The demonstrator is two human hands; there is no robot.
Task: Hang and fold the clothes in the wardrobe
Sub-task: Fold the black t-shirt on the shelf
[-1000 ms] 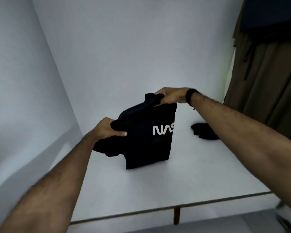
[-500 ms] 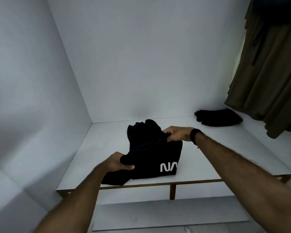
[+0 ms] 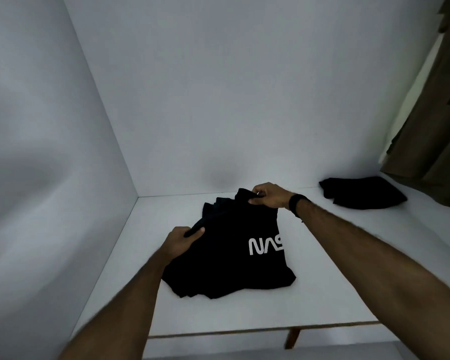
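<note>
A folded black T-shirt (image 3: pixel 229 258) with white lettering lies on the white wardrobe shelf (image 3: pixel 335 281), left of its middle. My left hand (image 3: pixel 181 240) grips the shirt's left edge, thumb on top of the fabric. At the shirt's far edge my right hand (image 3: pixel 268 196) pinches the cloth; a black band is on that wrist. Both forearms reach in from below.
A second folded black garment (image 3: pixel 361 192) lies at the shelf's back right. Olive-brown clothes (image 3: pixel 436 131) hang at the right edge. White walls close the shelf at left and back. The shelf's front edge (image 3: pixel 244 332) has a wooden support beneath.
The shirt came down from hanging upright in the air to lying flat on the shelf. Both hands lowered with it and kept their hold.
</note>
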